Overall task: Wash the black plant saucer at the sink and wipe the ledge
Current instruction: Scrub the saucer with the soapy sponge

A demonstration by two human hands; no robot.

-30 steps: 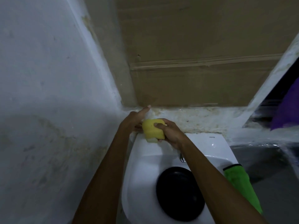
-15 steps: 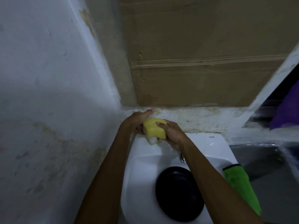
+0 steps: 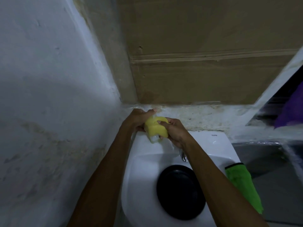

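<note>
Round black plant saucer lying flat in the white sink; yellow sponge bent up over its back rim; blotchy stained ledge right behind.

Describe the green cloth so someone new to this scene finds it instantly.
Start at the white sink low in the view, with the black saucer lying in its basin. The green cloth drapes over the sink's right rim. It is the only bright green item; the sponge up by the ledge is yellow.
</note>
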